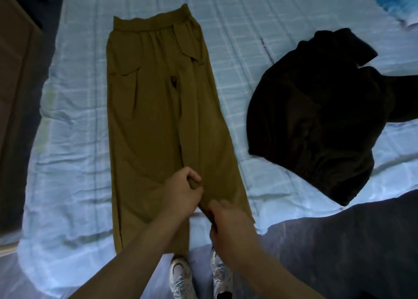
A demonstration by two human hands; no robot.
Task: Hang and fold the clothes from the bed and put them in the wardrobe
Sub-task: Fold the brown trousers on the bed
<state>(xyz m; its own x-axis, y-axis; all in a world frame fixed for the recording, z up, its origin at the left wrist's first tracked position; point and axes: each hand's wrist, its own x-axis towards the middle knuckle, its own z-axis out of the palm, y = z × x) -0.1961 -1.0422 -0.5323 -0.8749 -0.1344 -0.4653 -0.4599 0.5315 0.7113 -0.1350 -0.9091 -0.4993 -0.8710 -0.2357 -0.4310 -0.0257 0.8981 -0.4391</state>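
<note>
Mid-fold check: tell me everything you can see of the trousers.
The trousers are mustard-brown, of thin, soft-looking cloth, with a gathered elastic waistband at the far end and flap pockets below it. They lie lengthwise and mostly flat on the bed, legs side by side toward the person, one hem reaching the near edge. The left hand grips a fold between the legs; the right hand pinches cloth just nearer.

trousers (pixel 158 109): mustard-olive brown, plain, no print | other garment (pixel 312 109): super dark, black-brown, plain too | bed (pixel 74 154) cover: pale blue with a white grid check | shoes (pixel 181 276): white-ish with pinkish-blue bits | floor (pixel 352 249): grey
</note>
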